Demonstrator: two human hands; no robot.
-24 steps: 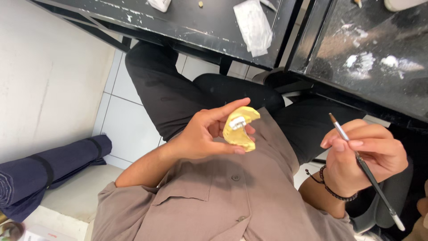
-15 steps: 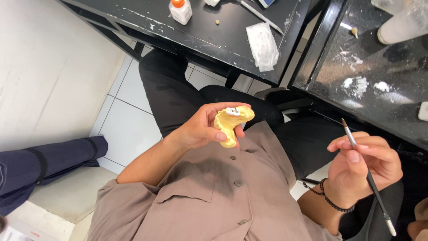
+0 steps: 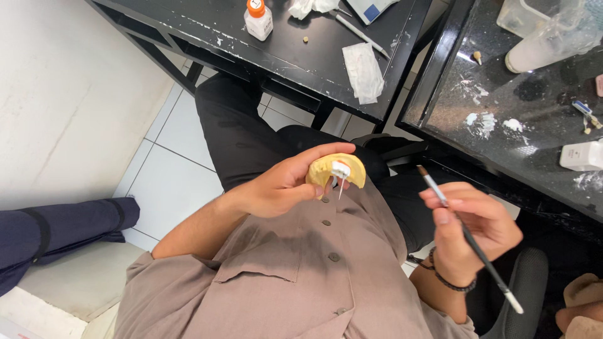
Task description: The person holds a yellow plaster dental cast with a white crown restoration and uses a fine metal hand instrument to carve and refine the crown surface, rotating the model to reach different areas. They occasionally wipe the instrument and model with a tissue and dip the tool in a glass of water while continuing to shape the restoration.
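Note:
My left hand [image 3: 282, 185] holds a yellow horseshoe-shaped dental cast [image 3: 339, 170] above my lap, thumb and fingers wrapped around its left end. A small white tooth piece with thin pins [image 3: 340, 170] sits on the cast. My right hand [image 3: 474, 229] grips a thin brush [image 3: 468, 235] with a dark handle and white end, its bristle tip pointing up-left toward the cast but apart from it. I sit in a brown buttoned shirt [image 3: 314, 270] and black trousers.
A black table [image 3: 295, 59] ahead carries a small white bottle with an orange cap [image 3: 258, 19], a folded tissue [image 3: 363, 70] and a pen-like tool [image 3: 358, 32]. A black counter [image 3: 534, 125] to the right holds plastic containers and white powder spots. Another person's dark-trousered leg [image 3: 56, 232] is at left.
The view shifted, showing more of the table. My left hand turned the cast so its white tooth piece faces up. My right hand brought the brush a little closer to the cast.

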